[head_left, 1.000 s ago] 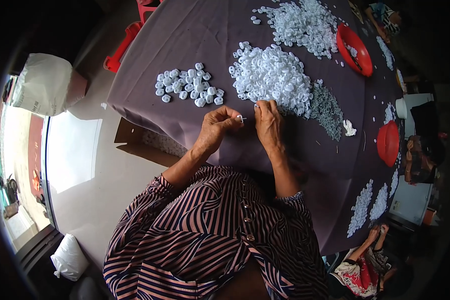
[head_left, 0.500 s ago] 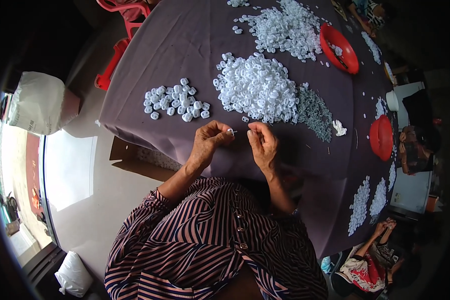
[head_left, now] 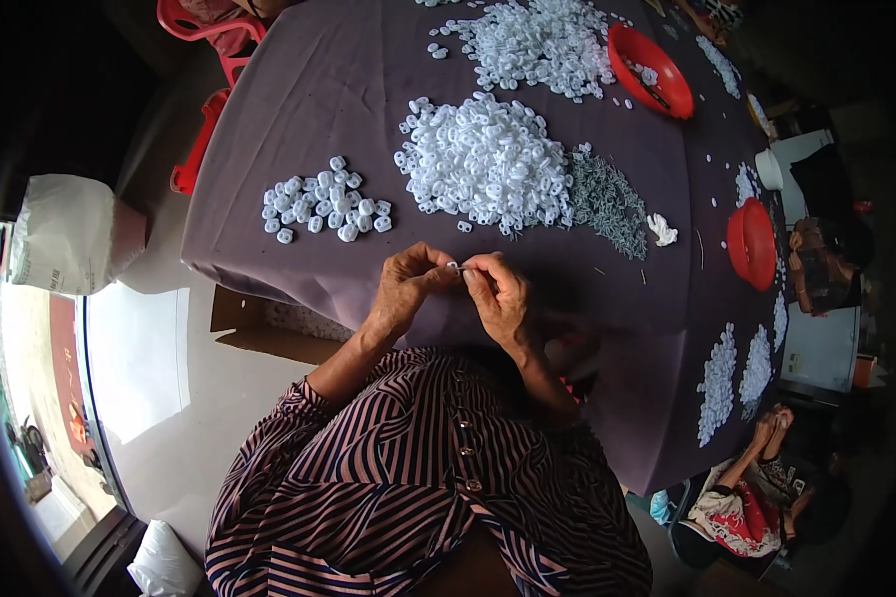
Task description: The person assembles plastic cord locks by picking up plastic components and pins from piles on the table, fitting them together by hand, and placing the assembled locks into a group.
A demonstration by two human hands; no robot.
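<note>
My left hand (head_left: pixel 406 287) pinches a small white plastic piece (head_left: pixel 453 266) between thumb and fingertips. My right hand (head_left: pixel 500 298) meets it from the other side, thumb and forefinger closed at a thin bit sticking out of the piece; what those fingers grip is too small to make out. Just beyond my hands lies a big heap of white plastic pieces (head_left: pixel 483 164). On its right a pile of small grey metal pins or screws (head_left: pixel 609 204) touches it. A smaller group of white pieces (head_left: pixel 324 204) is spread on the left.
A dark cloth covers the table (head_left: pixel 299 99). Farther off are another white heap (head_left: pixel 538 50), a red bowl (head_left: pixel 682 85) and a second red bowl (head_left: pixel 752 239). A crumpled white scrap (head_left: pixel 662 231) lies right of the pins. Below the table edge stands a cardboard box (head_left: pixel 269 333). Another person (head_left: pixel 742 507) sits at right.
My right hand has moved left and closed the gap, so its fingertips now meet the white piece in my left hand. The whole view has shifted slightly.
</note>
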